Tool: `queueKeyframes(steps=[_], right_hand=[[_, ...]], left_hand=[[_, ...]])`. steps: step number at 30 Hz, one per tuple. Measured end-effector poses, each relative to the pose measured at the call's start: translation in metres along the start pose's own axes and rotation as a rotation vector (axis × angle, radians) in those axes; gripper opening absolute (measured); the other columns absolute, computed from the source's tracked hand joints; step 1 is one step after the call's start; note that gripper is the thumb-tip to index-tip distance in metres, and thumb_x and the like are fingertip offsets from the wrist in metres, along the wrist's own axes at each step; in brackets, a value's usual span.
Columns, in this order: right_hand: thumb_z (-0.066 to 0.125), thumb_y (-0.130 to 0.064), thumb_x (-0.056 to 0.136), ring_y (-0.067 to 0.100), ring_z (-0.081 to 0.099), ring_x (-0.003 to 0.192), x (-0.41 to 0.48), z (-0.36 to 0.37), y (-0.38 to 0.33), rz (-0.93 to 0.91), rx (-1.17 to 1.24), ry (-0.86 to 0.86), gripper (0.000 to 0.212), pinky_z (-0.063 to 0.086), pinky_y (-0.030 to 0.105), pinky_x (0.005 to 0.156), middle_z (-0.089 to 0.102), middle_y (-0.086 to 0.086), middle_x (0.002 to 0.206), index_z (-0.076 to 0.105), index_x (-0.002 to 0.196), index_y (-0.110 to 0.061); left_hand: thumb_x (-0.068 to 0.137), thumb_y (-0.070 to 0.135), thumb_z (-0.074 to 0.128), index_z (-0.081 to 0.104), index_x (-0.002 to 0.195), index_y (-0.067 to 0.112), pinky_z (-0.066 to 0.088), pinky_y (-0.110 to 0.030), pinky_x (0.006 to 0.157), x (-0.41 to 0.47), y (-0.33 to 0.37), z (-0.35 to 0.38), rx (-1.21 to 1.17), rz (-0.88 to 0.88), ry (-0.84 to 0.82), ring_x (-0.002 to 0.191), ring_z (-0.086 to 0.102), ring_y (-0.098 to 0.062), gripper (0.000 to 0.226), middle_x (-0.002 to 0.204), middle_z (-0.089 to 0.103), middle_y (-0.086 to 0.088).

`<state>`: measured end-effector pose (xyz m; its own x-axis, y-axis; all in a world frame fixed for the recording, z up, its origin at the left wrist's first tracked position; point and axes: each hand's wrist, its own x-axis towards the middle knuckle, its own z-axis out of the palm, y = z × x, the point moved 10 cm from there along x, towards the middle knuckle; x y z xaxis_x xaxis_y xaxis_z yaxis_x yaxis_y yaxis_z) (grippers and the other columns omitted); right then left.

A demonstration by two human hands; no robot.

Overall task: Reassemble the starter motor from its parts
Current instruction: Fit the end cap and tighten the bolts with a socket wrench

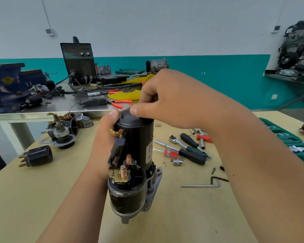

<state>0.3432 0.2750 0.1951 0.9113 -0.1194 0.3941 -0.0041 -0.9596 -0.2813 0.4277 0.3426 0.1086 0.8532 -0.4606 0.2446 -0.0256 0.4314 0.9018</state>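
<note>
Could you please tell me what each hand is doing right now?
Left hand: grips the starter motor body.
Right hand: fingers curled at the motor's top; grip cannot be told.

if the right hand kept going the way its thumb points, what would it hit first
The right hand would probably meet the small coppery part on the starter motor top, then the left hand thumb; depth is unclear.

A repair workshop: bench vise (6, 85), welding machine (79, 63), socket set (286, 137), scattered screwdrivers (191, 153) and dismantled motor parts (61, 132)
</note>
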Motion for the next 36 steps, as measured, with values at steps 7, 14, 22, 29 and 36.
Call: queueKeyframes(steps=[7, 14, 22, 29, 36], right_hand=[[0.063, -0.038, 0.088, 0.005, 0.059, 0.064, -0.004, -0.005, 0.003, 0.02, -0.057, -0.056, 0.02, 0.044, 0.016, 0.049, 0.066, -0.01, 0.071, 0.072, 0.075, -0.027], [0.062, -0.04, 0.09, 0.006, 0.056, 0.066, -0.001, -0.002, -0.002, 0.002, -0.111, 0.009, 0.022, 0.039, 0.02, 0.053, 0.063, -0.008, 0.072, 0.068, 0.078, -0.023], [0.056, -0.043, 0.09, 0.002, 0.051, 0.058, -0.003, -0.001, -0.001, -0.01, -0.149, -0.021, 0.025, 0.033, 0.019, 0.049, 0.058, -0.01, 0.069, 0.064, 0.075, -0.025], [0.055, -0.045, 0.092, 0.01, 0.045, 0.053, 0.003, 0.002, 0.001, -0.01, -0.181, -0.012, 0.038, 0.033, 0.024, 0.049, 0.052, -0.001, 0.061, 0.061, 0.068, -0.015], [0.054, -0.026, 0.094, -0.012, 0.052, 0.075, 0.003, 0.005, -0.002, -0.057, -0.077, -0.066, 0.015, 0.038, 0.002, 0.059, 0.059, -0.019, 0.076, 0.068, 0.089, -0.029]], left_hand=[[0.102, 0.013, 0.026, 0.059, 0.035, 0.01, 0.041, -0.014, 0.036, -0.006, -0.002, 0.017, -0.031, -0.045, -0.093, 0.028, 0.05, 0.002, 0.075, 0.032, 0.052, 0.005], [0.092, 0.03, 0.035, 0.072, 0.044, 0.015, 0.048, -0.017, 0.038, -0.01, -0.019, 0.027, -0.225, -0.148, -0.289, 0.044, 0.064, -0.008, 0.063, 0.05, 0.066, -0.003], [0.101, 0.013, 0.03, 0.059, 0.029, 0.014, 0.041, -0.011, 0.035, -0.001, -0.008, 0.006, -0.112, -0.049, -0.081, 0.032, 0.053, 0.003, 0.077, 0.036, 0.055, 0.009], [0.096, 0.031, 0.043, 0.076, 0.084, -0.005, 0.055, -0.018, 0.076, -0.005, -0.016, 0.035, -0.248, -0.101, -0.485, 0.08, 0.072, -0.012, 0.05, 0.084, 0.074, -0.015], [0.101, 0.024, 0.021, 0.07, 0.04, 0.02, 0.046, -0.015, 0.038, -0.002, -0.011, 0.021, -0.143, -0.066, -0.298, 0.044, 0.063, -0.003, 0.079, 0.05, 0.066, 0.001]])
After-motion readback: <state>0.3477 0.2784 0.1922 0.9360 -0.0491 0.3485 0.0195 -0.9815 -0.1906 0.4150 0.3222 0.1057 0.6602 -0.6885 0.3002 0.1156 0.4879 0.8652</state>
